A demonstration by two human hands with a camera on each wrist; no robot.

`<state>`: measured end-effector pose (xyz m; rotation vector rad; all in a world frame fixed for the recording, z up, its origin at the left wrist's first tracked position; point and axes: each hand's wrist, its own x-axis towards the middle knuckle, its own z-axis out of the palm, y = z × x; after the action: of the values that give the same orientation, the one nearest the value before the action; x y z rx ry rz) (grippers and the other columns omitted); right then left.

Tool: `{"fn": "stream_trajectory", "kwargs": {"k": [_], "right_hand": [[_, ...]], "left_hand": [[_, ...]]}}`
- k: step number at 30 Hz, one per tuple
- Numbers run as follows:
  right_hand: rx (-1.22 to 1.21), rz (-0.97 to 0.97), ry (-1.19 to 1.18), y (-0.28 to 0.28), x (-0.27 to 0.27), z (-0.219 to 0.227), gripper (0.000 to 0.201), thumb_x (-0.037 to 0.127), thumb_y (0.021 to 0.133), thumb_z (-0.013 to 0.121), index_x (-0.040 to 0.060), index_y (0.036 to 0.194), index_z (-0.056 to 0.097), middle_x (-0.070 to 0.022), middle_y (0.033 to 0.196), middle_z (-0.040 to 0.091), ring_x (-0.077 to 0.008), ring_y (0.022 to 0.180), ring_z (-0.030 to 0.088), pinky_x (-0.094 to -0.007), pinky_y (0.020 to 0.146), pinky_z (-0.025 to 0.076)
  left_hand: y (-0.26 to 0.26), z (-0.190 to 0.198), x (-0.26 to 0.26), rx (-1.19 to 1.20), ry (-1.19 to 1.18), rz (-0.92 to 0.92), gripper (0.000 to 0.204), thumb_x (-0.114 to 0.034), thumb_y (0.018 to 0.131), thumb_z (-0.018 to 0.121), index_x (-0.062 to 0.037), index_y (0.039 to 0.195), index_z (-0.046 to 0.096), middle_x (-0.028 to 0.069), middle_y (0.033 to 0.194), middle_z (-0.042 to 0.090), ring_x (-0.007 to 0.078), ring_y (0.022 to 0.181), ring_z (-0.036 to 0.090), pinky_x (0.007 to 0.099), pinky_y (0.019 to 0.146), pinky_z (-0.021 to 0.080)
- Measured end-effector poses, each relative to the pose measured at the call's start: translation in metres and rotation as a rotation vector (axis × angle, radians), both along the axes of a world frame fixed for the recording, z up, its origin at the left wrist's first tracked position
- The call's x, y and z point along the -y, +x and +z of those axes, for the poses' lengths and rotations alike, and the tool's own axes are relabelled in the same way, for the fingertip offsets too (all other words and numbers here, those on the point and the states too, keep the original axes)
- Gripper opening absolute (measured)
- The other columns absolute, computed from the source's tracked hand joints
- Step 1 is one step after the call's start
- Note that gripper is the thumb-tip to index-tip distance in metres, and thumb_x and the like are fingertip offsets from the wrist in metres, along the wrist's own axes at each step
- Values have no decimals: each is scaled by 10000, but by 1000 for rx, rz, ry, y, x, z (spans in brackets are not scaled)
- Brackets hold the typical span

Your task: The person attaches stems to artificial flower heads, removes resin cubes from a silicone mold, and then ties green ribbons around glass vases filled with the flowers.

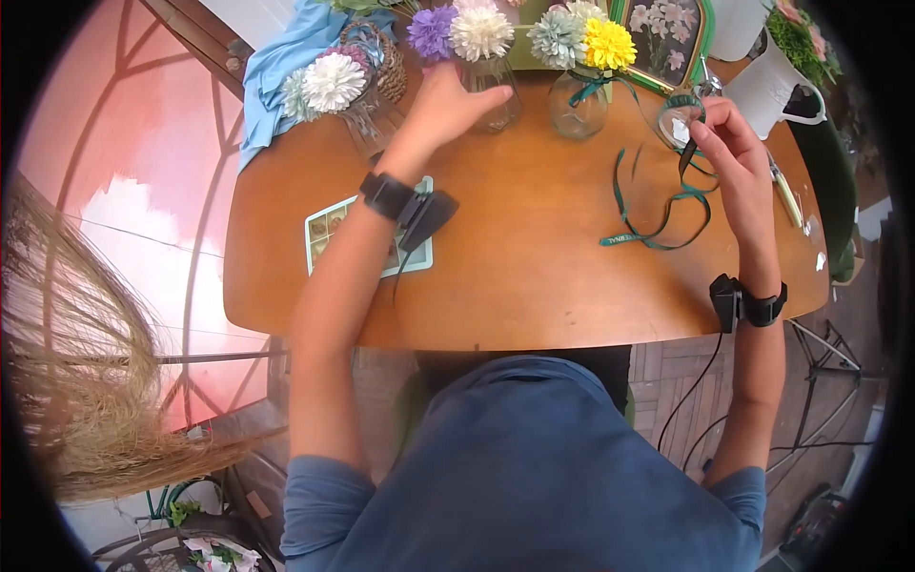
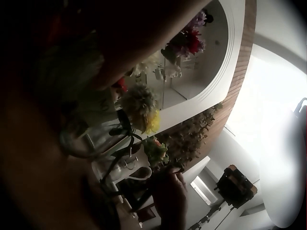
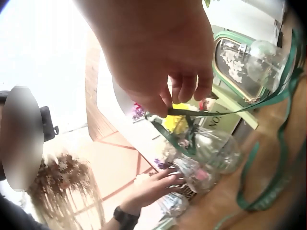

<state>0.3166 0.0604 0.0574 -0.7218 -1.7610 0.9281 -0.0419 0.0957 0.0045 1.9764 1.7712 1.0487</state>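
Note:
My right hand (image 1: 739, 157) pinches an end of dark green ribbon (image 1: 701, 202) above the table's right side. In the right wrist view the ribbon (image 3: 220, 114) runs from its thumb and fingertips. The left hand (image 1: 448, 110) is beside a glass vase (image 1: 498, 107) with purple (image 1: 432, 34) and cream flowers (image 1: 481, 34); its thumb is extended. Its fingers look extended in the right wrist view (image 3: 156, 189); contact with the vase is unclear. A second vase (image 1: 578, 110) holds a yellow flower (image 1: 609, 45) and has ribbon tied at its neck.
A tray with small compartments (image 1: 413, 255) lies under the left forearm. At the back left stands another flower vase (image 1: 374, 124) near a blue cloth (image 1: 272, 81). A framed floral picture (image 1: 664, 38), a white pitcher (image 1: 762, 95) and scissors-like handles (image 1: 787, 195) are at the right.

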Motion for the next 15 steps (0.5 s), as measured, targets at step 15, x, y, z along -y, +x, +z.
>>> {"fn": "stream_trajectory", "kwargs": {"k": [15], "right_hand": [[396, 109, -175, -76, -6, -40, 142, 160, 929, 599, 45, 884, 529, 36, 706, 486, -46, 657, 432, -252, 568, 366]], "left_hand": [[15, 18, 81, 152, -161, -176, 665, -550, 782, 743, 59, 1033, 649, 112, 767, 643, 185, 707, 593, 348, 670, 494]]}}
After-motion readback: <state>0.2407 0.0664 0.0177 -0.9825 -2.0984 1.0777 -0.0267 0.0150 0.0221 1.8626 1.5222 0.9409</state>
